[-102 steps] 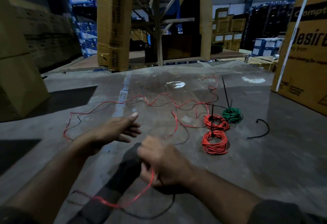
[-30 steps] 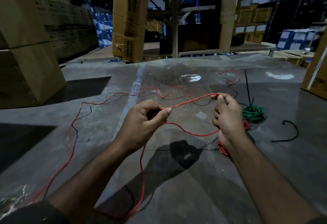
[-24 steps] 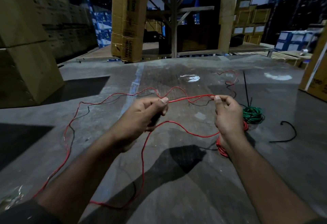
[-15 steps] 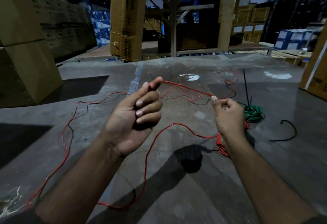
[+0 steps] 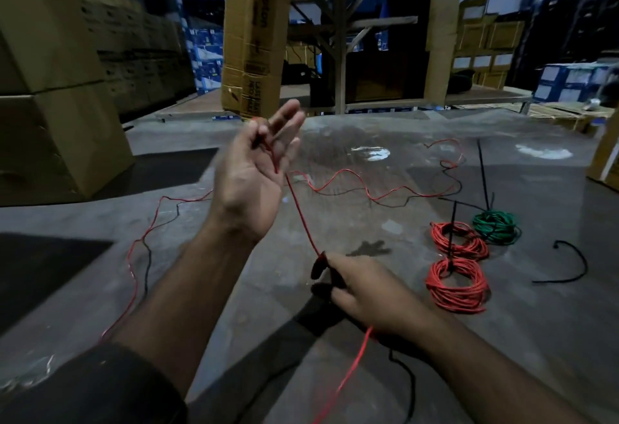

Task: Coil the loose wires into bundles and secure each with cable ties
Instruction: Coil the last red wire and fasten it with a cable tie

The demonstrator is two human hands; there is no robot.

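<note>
Coiling step: left hand (image 5: pixel 254 172) pinches red wire (image 5: pixel 301 219), right hand (image 5: pixel 365 293) grips lower run. Next: wrap loop, then cable tie.

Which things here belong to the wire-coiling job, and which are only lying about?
Job: loose red wire, pinched by left hand and right hand; two tied red coils; green coil; spare black cable tie.

Lying about: cardboard boxes; wooden rack.
</note>
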